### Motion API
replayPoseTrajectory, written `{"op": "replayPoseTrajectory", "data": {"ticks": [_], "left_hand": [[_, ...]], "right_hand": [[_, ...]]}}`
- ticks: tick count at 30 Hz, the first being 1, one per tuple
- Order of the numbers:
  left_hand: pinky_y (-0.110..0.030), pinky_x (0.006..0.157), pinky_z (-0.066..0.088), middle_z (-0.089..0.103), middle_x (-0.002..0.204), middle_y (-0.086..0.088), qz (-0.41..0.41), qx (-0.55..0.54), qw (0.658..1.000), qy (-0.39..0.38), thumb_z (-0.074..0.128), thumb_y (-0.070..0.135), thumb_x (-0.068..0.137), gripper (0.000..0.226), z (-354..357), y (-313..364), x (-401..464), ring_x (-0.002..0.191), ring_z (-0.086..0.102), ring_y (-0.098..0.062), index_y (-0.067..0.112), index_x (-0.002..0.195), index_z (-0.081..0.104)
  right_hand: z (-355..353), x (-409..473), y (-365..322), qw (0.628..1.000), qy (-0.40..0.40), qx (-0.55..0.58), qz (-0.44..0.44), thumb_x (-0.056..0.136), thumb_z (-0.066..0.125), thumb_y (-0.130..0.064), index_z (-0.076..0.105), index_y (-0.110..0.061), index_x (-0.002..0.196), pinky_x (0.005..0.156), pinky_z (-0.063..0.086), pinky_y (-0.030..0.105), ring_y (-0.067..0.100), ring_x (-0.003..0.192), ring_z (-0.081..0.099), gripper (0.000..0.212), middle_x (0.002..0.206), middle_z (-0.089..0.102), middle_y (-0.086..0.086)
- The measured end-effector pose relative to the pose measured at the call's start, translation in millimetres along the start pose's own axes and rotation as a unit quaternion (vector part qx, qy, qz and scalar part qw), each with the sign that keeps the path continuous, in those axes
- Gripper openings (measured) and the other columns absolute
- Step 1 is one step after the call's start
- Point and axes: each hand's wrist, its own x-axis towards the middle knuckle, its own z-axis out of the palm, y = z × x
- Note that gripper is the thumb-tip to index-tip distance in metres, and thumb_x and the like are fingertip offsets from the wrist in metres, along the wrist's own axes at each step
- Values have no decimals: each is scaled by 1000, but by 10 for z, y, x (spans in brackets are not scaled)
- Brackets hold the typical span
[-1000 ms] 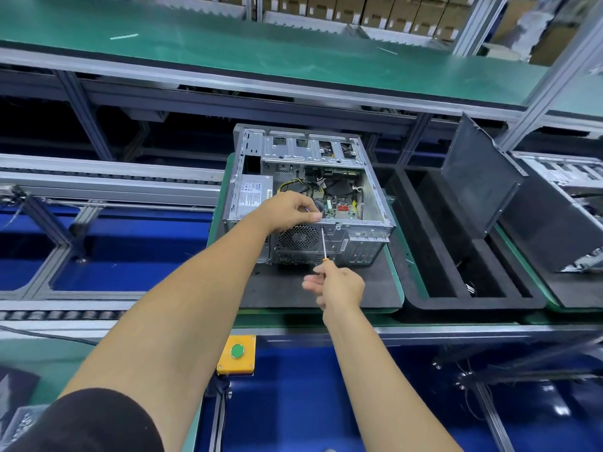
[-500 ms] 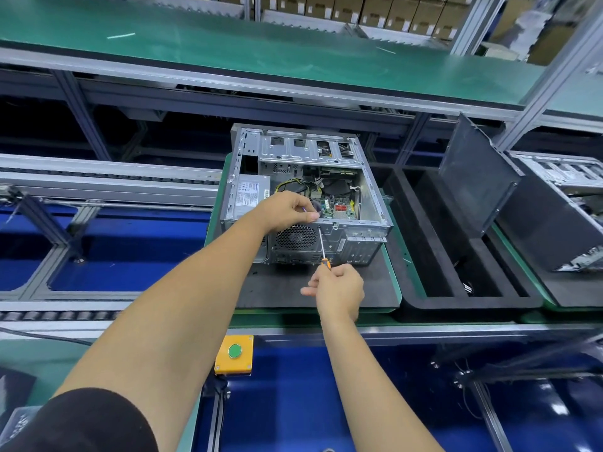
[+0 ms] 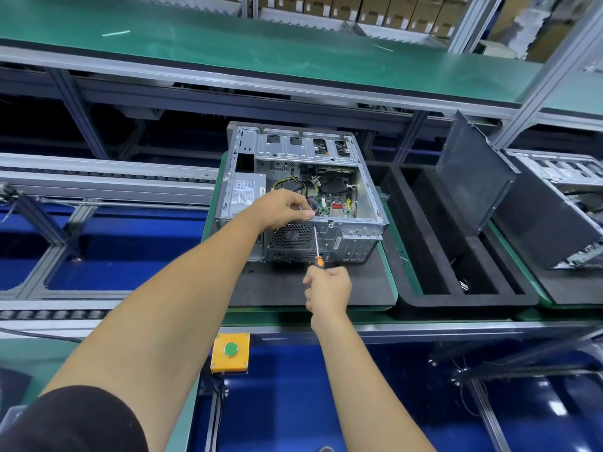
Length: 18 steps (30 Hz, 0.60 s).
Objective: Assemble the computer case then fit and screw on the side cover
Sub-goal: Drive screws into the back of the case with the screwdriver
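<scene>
While the open silver metal computer case [image 3: 303, 194] lies on its side on a black foam mat [image 3: 313, 282], its uncovered side facing up, the person leans both bare arms in over it. Its rear panel with the round fan grille faces the person. The left hand [image 3: 284, 208] rests on the case's near top edge, fingers curled and pinching something small at the rim; what it is I cannot tell. The right hand [image 3: 328, 290] grips the orange-handled screwdriver [image 3: 316, 244] in a closed fist, the slim shaft rising to meet the rear panel just below the left fingertips. To the right, a dark grey flat side cover [image 3: 473, 171] leans tilted in a black foam tray [image 3: 456, 288], apart from the case. Nearer the person, a yellow box with a green button [image 3: 230, 352] sits on the bench frame.
</scene>
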Motion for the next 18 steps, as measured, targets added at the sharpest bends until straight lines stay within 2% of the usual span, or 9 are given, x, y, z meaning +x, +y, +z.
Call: {"op": "replayPoseTrajectory", "data": {"ticks": [3,5,6,8,10,11,14,16,18], "left_hand": [[-45,100,52,74,104,5,-2,-2,1000,3,69,49,91,23,2,-2,-1,104,66,-15,28,96,76],[-45,100,51,74,104,6,0,0,1000,2,69,50,91,23,0,-9,5,104,66,-14,29,96,75],[-45,100,51,73,104,7,2,0,1000,1,69,50,91,23,1,-12,4,104,66,-13,29,96,75],[-45,100,51,73,106,8,4,3,1000,0,68,51,91,24,0,-16,7,105,65,-13,29,97,75],[-45,100,51,73,107,7,4,7,1000,1,68,52,91,25,1,-18,12,105,65,-14,29,98,75],[-45,100,51,73,106,7,4,7,1000,2,68,51,91,24,2,-16,14,105,65,-13,29,98,75],[-44,101,51,73,106,9,2,4,1000,-1,68,51,91,24,6,-16,13,105,65,-12,29,98,75],[-44,101,51,73,106,9,2,7,1000,-2,68,52,91,25,8,-18,8,105,65,-11,29,98,75],[-44,101,51,73,107,9,1,9,1000,-1,68,52,91,25,2,-15,13,105,65,-11,29,98,75]], "right_hand": [[-7,1,90,972,107,-168,-127,84,60,-14,47,-10,81,54,42,33,18,45,62,14,58,65,6],[-17,-19,106,963,106,-193,-153,87,60,-17,52,-10,80,54,39,30,12,42,65,13,54,67,4],[-21,8,98,980,77,-138,-122,89,60,-14,54,-8,79,50,38,28,13,43,66,13,55,67,5],[-44,50,17,997,-25,62,50,94,61,-10,55,-5,79,36,31,21,13,40,61,16,58,66,9],[-94,83,-47,953,-106,214,188,99,58,-14,55,-7,81,30,23,14,8,39,54,20,59,64,8],[-92,83,-51,947,-118,222,201,99,56,-16,56,-8,81,29,22,14,8,39,52,20,59,64,5],[-12,60,-24,979,-75,136,135,89,61,-9,58,-9,82,32,21,18,10,39,41,7,64,54,2],[32,29,-12,998,-14,44,37,82,63,-3,49,-9,88,35,24,22,14,39,38,16,69,49,6],[41,28,14,995,52,-51,-75,81,62,-3,47,-5,89,38,32,26,16,35,46,17,63,53,6]]}}
